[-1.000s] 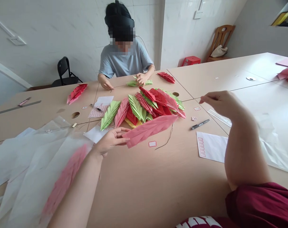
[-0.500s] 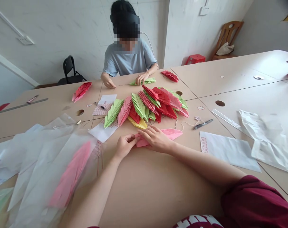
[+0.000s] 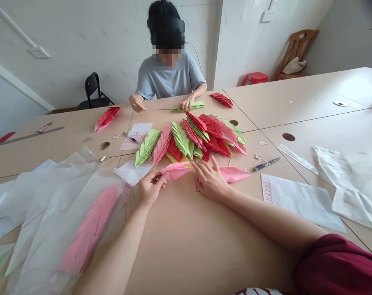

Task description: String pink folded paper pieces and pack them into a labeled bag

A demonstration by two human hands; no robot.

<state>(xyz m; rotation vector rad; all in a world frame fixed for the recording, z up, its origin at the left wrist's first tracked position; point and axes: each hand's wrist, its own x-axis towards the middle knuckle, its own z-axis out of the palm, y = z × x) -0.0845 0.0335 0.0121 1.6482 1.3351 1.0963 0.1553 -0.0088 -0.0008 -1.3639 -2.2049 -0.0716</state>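
Compared with half a second earlier, the two hands have drawn apart along the pink folded-paper leaf (image 3: 233, 174). The left hand (image 3: 150, 189) now sits at its left end, and the right hand (image 3: 211, 181) rests over its middle. The leaf, bunched under both hands before, now stretches out wider across the tan surface (image 3: 186, 250), at about 12 o'clock from the wearer and just below a heap of red, pink, green and yellow folded-paper leaves (image 3: 189, 139). The left grip is pinched, with fingers and thumb closing on the leaf's left tip. The right grip is spread, its fingers (image 3: 215, 163) fanned out and lifted, with the palm low over the paper. That hand hides the leaf's middle, so how the two visible pink stretches join there cannot be made out. Both stretches show fine, slanted, layered folds and taper to points. At about 2 o'clock lie a black pen (image 3: 266, 164) and a clear ruler (image 3: 296, 159), with a white envelope (image 3: 299, 203) at about 3 o'clock. At about 9 o'clock a clear plastic bag (image 3: 60, 213) holds a blurred pink leaf (image 3: 90, 229). Across the surface, a co-worker (image 3: 170, 78) in a pale blue T-shirt has one hand on a green folded-paper leaf (image 3: 189, 106).
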